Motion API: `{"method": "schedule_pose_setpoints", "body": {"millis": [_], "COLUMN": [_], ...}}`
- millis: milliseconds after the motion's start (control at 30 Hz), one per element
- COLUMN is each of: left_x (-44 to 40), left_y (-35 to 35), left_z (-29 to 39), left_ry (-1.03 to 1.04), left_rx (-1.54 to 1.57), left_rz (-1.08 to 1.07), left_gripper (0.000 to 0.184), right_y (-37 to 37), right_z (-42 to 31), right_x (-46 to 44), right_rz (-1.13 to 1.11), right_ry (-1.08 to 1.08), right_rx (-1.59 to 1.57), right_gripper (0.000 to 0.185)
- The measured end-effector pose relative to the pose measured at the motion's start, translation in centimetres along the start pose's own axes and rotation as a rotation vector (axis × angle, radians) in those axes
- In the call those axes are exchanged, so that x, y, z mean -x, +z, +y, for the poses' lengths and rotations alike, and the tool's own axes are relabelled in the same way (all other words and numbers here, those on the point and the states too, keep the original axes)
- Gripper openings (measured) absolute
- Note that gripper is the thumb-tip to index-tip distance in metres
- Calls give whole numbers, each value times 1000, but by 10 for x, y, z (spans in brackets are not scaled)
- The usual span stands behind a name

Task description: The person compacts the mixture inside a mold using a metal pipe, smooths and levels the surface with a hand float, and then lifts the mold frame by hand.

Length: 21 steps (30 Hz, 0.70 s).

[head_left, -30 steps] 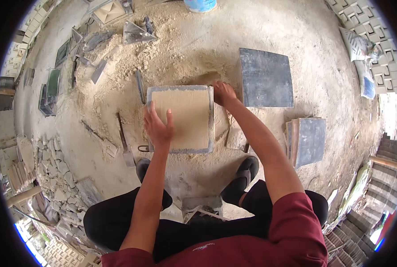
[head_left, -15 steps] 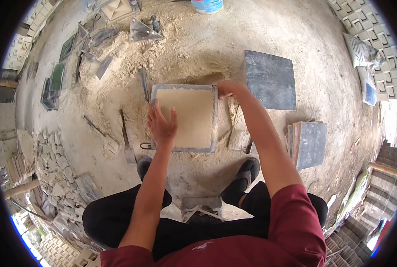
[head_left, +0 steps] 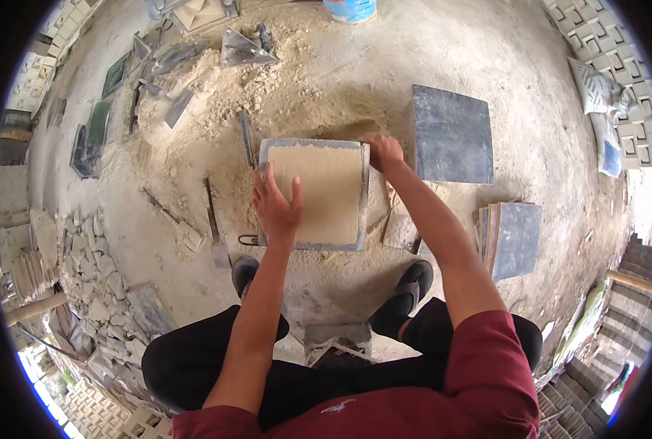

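Observation:
On the ground before me lies a square metal mould frame [head_left: 365, 194], packed level with pale sandy material [head_left: 326, 192]. My left hand [head_left: 276, 211] rests at its left edge, fingers spread, with the thumb over the pale surface. My right hand [head_left: 385, 154] has its fingers curled at the frame's upper right corner; what exactly they grip there is partly hidden. A metal loop [head_left: 248, 240] sticks out at the lower left corner of the mould.
A dark square plate [head_left: 453, 135] and a stack of boards [head_left: 514, 240] lie to the right. Left of the mould are a flat-bladed tool [head_left: 219, 252] and a brush-like tool [head_left: 187, 233]. Loose sand [head_left: 216, 88], a triangular metal piece [head_left: 247, 50] and a blue bucket [head_left: 351, 9] are farther off.
The view has shifted slightly, so the scene sits farther right. My right hand has turned a little at the frame's corner. My left hand stays on the left edge.

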<state>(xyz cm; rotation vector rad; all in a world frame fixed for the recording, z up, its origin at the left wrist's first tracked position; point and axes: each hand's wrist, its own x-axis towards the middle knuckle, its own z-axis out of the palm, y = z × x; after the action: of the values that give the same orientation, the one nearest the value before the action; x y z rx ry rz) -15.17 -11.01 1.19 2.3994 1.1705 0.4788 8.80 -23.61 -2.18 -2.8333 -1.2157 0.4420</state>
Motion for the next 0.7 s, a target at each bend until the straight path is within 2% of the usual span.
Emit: {"method": "schedule_pose_setpoints", "body": {"millis": [33, 100, 133, 200, 233, 300, 333, 400, 433, 500, 533, 600, 633, 667, 700], "left_x": [0, 1, 1, 1, 2, 1, 1, 0, 0, 1, 2, -2, 0, 1, 0], "left_y": [1, 2, 2, 2, 1, 0, -1, 0, 1, 0, -2, 0, 1, 0, 1], "left_z": [-1, -2, -2, -1, -1, 1, 1, 0, 0, 0, 0, 3, 2, 0, -1], "left_ry": [5, 2, 7, 13, 15, 16, 16, 23, 13, -5, 15, 26, 18, 16, 14], "left_rx": [-10, -18, -17, -13, -18, -22, -18, -18, -21, -25, 9, 38, 21, 6, 7], "left_rz": [-6, -6, -3, -7, -3, 9, 7, -1, -9, -12, -2, 25, 9, -13, -13], "left_gripper": [66, 66, 66, 67, 67, 67, 67, 67, 67, 66, 66, 66, 65, 65, 65], "right_y": [5, 12, -9, -49, -35, -19, -14, 0, 13, 45, 60, 84, 71, 61, 52], "right_z": [11, 29, 20, 12, 20, 25, 26, 22, 16, 9, 17, 33, 30, 21, 21], "right_x": [-12, -31, -29, -24, -33, -51, -52, -43, -25, 11, 8, -10, -6, -2, -6], "right_rz": [-3, -158, -157, -632, -634, -842, -837, -486, -486, 604, 602, 455, 257, 251, 148], "right_ry": [4, -236, -238, -143, -141, -72, -74, -282, -282, -244, -245, -210, -158, -154, -154], "right_rx": [4, -127, -127, -260, -260, -297, -297, 26, 21, 165, 164, 133, 103, 87, 63], "right_gripper": [13, 16, 16, 12, 12, 18, 18, 20, 20, 34, 34, 41, 36, 36, 34]}}
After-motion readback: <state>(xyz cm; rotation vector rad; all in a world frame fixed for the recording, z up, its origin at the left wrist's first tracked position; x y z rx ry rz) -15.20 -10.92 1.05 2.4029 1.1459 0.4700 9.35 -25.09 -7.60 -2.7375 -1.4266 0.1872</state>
